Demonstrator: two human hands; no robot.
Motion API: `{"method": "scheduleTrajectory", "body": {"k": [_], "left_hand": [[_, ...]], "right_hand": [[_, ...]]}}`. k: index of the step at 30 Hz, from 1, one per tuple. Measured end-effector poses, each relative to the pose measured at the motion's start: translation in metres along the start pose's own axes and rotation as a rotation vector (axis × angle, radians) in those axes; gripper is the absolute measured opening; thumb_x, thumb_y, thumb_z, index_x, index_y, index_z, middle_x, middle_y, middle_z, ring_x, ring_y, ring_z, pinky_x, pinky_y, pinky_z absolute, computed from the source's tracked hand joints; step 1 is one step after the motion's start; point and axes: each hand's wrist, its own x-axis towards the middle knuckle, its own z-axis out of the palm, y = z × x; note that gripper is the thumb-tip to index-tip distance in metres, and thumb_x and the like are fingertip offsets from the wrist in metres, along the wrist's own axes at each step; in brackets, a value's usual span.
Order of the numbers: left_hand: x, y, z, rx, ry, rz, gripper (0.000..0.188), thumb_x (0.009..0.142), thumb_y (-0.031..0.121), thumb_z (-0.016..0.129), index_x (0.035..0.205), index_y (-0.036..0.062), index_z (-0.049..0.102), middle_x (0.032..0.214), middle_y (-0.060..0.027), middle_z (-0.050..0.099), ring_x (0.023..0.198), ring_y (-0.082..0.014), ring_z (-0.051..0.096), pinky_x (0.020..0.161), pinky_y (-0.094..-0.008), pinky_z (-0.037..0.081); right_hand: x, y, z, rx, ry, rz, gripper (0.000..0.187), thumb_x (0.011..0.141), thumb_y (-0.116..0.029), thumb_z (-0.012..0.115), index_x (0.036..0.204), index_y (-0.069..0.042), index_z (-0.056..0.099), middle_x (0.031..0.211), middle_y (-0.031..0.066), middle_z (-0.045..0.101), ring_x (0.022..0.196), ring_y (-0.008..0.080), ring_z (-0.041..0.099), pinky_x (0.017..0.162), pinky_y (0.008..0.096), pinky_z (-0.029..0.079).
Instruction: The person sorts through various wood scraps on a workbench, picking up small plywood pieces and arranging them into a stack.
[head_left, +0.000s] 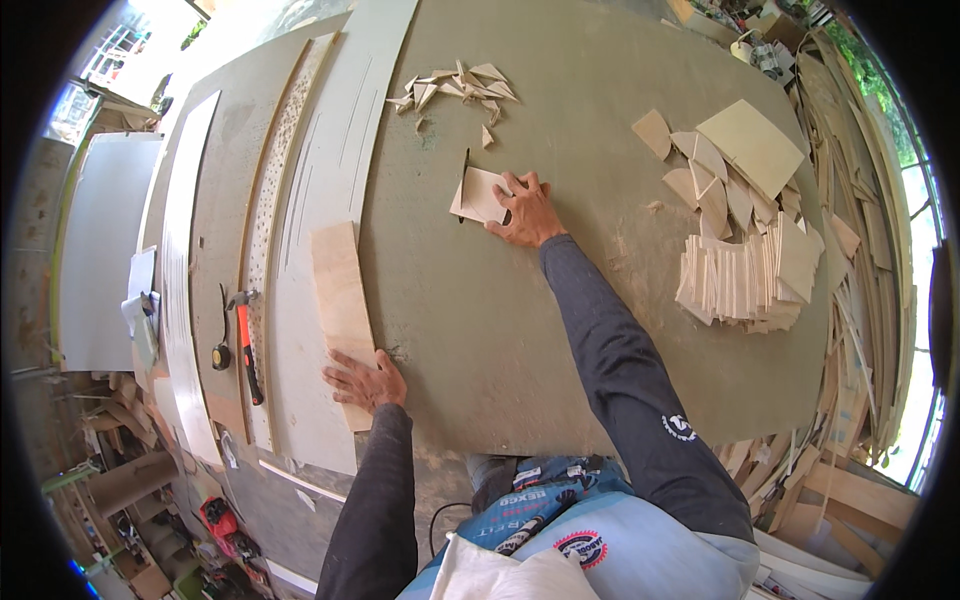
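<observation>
My right hand (527,210) reaches across the brown worktop, its bent fingers gripping a small pale plywood piece (482,192) at its right side. That piece lies against a thin dark upright strip (466,160), which looks like a saw blade in a slot; the lower part is partly covered. Lower left, my left hand (367,381) rests flat with fingers spread on the near end of a long plywood strip (341,280). This strip lies along the edge of a white board (325,150).
Pointed plywood offcuts (460,85) lie at the far side. On the right are a row of stacked thin plywood pieces (740,270) and a larger loose sheet (752,148). A hammer (246,345) and tape measure (221,355) lie left. Scrap timber (855,200) stands beyond the right edge.
</observation>
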Motion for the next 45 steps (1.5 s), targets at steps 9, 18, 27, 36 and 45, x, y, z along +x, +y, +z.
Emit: {"method": "scheduleTrajectory", "body": {"k": [9,18,27,36,45], "left_hand": [[0.003,0.001,0.002,0.016,-0.005,0.005,0.099,0.096,0.053,0.059,0.165,0.0098,0.004,0.167,-0.029,0.011,0.157,-0.0413,0.008,0.122,-0.0651,0.012],[-0.002,0.0,-0.001,-0.028,-0.007,0.014,0.1,0.094,0.05,0.059,0.165,0.008,0.004,0.167,-0.0306,0.007,0.157,-0.0424,0.006,0.123,-0.0639,0.009],[-0.001,0.004,-0.002,-0.034,-0.025,0.012,0.101,0.093,0.054,0.059,0.165,0.0086,0.003,0.168,-0.0302,0.008,0.158,-0.0414,0.006,0.123,-0.0637,0.008],[0.002,0.0,0.003,-0.043,-0.022,0.003,0.102,0.093,0.052,0.061,0.165,0.0093,0.003,0.168,-0.0293,0.006,0.158,-0.0413,0.004,0.124,-0.0628,0.006],[-0.001,0.002,0.002,-0.015,-0.027,-0.003,0.098,0.097,0.052,0.058,0.165,0.0123,0.001,0.168,-0.0272,0.006,0.158,-0.0406,0.004,0.123,-0.0637,0.008]], "right_hand": [[0.036,0.033,-0.018,0.008,0.013,0.132,0.069,0.076,-0.052,0.076,0.127,-0.005,0.071,0.129,0.0113,0.059,0.122,0.0332,0.047,0.103,0.052,0.042],[-0.054,0.003,-0.001,0.027,0.047,0.02,0.076,0.08,-0.05,0.074,0.14,-0.006,0.061,0.155,0.0189,0.046,0.131,0.0337,0.043,0.112,0.0485,0.039],[-0.07,-0.007,-0.008,0.085,-0.035,-0.097,0.073,0.086,-0.046,0.073,0.144,-0.004,0.057,0.158,0.0219,0.043,0.137,0.0354,0.039,0.115,0.0492,0.036],[-0.061,-0.011,-0.009,0.077,-0.045,-0.148,0.074,0.083,-0.045,0.073,0.142,-0.003,0.058,0.157,0.0202,0.044,0.138,0.0343,0.038,0.115,0.0493,0.036],[-0.059,-0.009,-0.005,0.067,-0.054,-0.153,0.073,0.081,-0.046,0.072,0.141,-0.005,0.061,0.156,0.0185,0.045,0.137,0.034,0.038,0.114,0.0495,0.037]]}}
